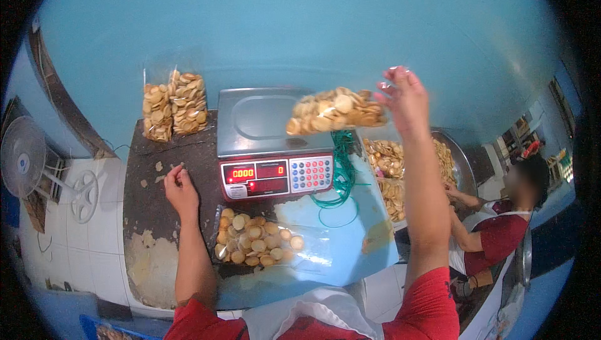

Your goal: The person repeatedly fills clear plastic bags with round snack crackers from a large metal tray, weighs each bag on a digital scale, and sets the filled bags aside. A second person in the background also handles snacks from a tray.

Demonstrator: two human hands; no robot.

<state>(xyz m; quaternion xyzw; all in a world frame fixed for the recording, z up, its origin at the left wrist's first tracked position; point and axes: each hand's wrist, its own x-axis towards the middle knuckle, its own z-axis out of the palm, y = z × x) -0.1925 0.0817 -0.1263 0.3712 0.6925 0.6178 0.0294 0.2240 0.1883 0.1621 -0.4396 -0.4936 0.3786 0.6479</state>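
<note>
My right hand (404, 98) is raised and grips the top end of a clear plastic bag of round crackers (335, 111). That bag hangs tilted over the right side of the metal pan of a digital scale (263, 124), whose display is lit. My left hand (181, 189) rests on the dark worn part of the table, left of the scale, with fingers loosely curled and nothing visible in it. Two filled cracker bags (173, 105) stand upright at the back left. Another bag of crackers (258, 241) lies flat in front of the scale.
Green plastic twine (345, 166) lies coiled right of the scale. Further right are more cracker bags (392, 199) and a large metal basin of crackers (462, 166), where another person (493, 241) sits. A pedestal fan (28, 157) stands at left. A blue wall (281, 25) rises behind the table (155, 279).
</note>
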